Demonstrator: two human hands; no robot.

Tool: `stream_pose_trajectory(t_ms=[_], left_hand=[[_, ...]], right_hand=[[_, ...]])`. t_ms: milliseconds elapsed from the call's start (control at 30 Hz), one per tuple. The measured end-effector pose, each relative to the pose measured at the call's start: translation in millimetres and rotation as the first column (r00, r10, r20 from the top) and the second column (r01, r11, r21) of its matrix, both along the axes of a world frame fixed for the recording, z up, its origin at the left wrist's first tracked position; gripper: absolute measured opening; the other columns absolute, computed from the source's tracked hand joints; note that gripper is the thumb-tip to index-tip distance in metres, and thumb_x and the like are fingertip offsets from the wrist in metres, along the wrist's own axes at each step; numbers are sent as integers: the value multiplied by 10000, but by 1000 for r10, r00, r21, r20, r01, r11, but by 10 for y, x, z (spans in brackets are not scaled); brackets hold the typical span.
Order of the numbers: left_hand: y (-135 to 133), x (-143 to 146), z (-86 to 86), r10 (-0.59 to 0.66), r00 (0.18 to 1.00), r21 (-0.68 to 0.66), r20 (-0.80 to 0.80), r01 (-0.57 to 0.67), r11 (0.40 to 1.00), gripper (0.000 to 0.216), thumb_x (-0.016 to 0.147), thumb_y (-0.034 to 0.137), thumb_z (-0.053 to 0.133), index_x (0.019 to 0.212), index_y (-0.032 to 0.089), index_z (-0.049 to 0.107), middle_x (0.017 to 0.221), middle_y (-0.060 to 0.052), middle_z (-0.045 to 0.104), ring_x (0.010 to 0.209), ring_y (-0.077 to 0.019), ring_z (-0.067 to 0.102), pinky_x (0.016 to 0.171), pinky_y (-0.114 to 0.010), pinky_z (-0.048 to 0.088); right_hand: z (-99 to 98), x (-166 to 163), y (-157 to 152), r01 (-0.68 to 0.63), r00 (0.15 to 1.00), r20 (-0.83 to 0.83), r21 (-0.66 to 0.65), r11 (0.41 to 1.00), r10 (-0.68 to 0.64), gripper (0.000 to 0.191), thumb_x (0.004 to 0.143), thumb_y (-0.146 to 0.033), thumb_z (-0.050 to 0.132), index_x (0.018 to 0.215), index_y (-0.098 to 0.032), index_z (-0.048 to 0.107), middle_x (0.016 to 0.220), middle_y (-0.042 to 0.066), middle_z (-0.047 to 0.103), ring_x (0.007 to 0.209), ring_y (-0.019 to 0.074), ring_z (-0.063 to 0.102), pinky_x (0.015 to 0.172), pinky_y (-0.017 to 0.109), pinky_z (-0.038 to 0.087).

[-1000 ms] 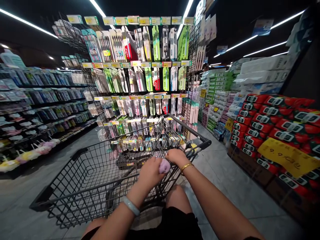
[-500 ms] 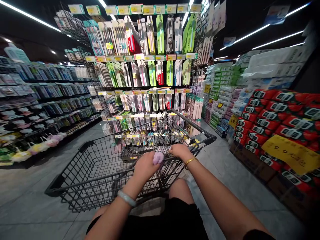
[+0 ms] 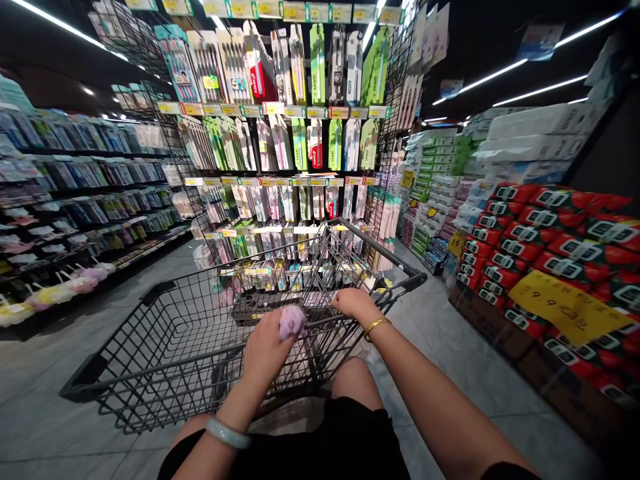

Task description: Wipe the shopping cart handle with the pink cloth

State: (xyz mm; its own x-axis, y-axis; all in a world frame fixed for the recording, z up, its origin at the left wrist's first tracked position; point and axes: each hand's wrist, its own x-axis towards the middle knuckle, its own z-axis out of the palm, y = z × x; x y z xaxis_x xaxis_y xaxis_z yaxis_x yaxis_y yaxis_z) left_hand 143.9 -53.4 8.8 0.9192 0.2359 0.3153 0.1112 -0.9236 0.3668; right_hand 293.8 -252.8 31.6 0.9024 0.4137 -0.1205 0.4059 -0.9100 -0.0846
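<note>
A black wire shopping cart (image 3: 165, 378) stands sideways before me, its handle (image 3: 383, 248) toward the right. My left hand (image 3: 265, 343) is closed over the near rim, with a soft, pale purple puffy thing (image 3: 291, 322) at its thumb side. What kind of thing that is I cannot make out. Further right, my right hand (image 3: 356, 305) is closed round the cart's near rim by the handle end, its fingertips partly hidden. A pale bangle (image 3: 227, 433) circles my left wrist and a gold bangle (image 3: 376, 327) my right one.
Ahead is a rack of packaged toothbrushes (image 3: 317, 63) with price tags. Long shelves of packaged goods (image 3: 115, 140) run along the left. At right are stacked red packs (image 3: 555, 220) with a yellow price sign (image 3: 565, 303). Grey tiled floor (image 3: 420, 387) lies around the cart.
My left hand and the purple thing have moved left relative to the right hand. The cart's far-left end has shifted left in view. The rack looks slightly nearer.
</note>
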Motion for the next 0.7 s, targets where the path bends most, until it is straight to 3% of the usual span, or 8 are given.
stream_pose_trajectory(t_ms=[67, 100, 200, 300, 400, 500, 567, 700], left_hand=[[-140, 89, 54, 98, 994, -63, -53, -101, 993, 377, 873, 469, 515, 1182, 255, 544, 1078, -64, 611, 968, -240, 592, 765, -323, 439], [-251, 128, 61, 88, 994, -55, -65, -92, 994, 382, 864, 484, 526, 1166, 253, 557, 1059, -65, 613, 953, -243, 593, 754, -324, 437], [-569, 157, -17, -144, 990, 130, 1, 143, 981, 461, 777, 336, 639, 1225, 263, 559, 1163, -79, 589, 1056, -265, 548, 875, -364, 415], [-569, 69, -135, -288, 956, 269, 54, 264, 926, 602, 746, 221, 648, 1326, 293, 504, 1337, -92, 508, 1196, -291, 473, 988, -406, 355], [-222, 0, -104, -196, 980, 180, 20, 189, 965, 456, 813, 253, 590, 1264, 270, 528, 1204, -77, 584, 1071, -246, 549, 880, -347, 401], [49, 24, 42, 47, 993, 7, -106, -47, 999, 353, 892, 487, 487, 1159, 268, 557, 1044, -54, 630, 886, -235, 600, 697, -315, 402], [-3, 54, 99, 91, 985, -11, -149, -94, 996, 383, 898, 552, 447, 1116, 264, 575, 1002, -54, 634, 864, -240, 601, 679, -314, 391], [-432, 42, 2, -74, 997, 182, -22, 77, 980, 470, 795, 418, 636, 1235, 273, 561, 1173, -90, 591, 1080, -288, 531, 894, -385, 370]], right_hand=[[3, 18, 10, -1, 1000, -8, -8, 1000, 1, 406, 896, -463, 476, 1040, -193, 742, 1137, 143, 713, 1076, 265, 663, 921, 354, 463], [6, 22, 14, -1, 1000, -8, -11, 1000, 1, 407, 895, -458, 475, 1044, -188, 740, 1139, 146, 712, 1077, 264, 663, 912, 348, 467], [22, 10, 22, 2, 1000, -1, -19, 1000, -2, 420, 893, -446, 470, 1065, -168, 733, 1126, 152, 715, 1072, 269, 665, 889, 339, 477], [31, -25, 17, 0, 1000, 12, -15, 1000, 0, 427, 897, -452, 460, 1066, -170, 733, 1123, 150, 717, 1074, 274, 664, 897, 344, 475], [22, -39, 10, -1, 1000, 14, -5, 1000, 1, 430, 907, -466, 447, 1049, -182, 738, 1128, 142, 716, 1082, 271, 659, 917, 345, 466], [6, -11, 14, -3, 1000, 0, -2, 1000, 3, 420, 900, -471, 461, 1039, -191, 742, 1134, 137, 715, 1075, 266, 662, 904, 332, 471], [2, 16, 23, -3, 1000, -12, -5, 1000, 3, 409, 888, -467, 481, 1034, -191, 745, 1131, 141, 716, 1063, 264, 667, 888, 327, 477], [14, 32, 30, -8, 1000, -8, -14, 1000, 8, 405, 887, -457, 485, 1049, -186, 741, 1136, 149, 712, 1069, 265, 666, 887, 333, 476]])
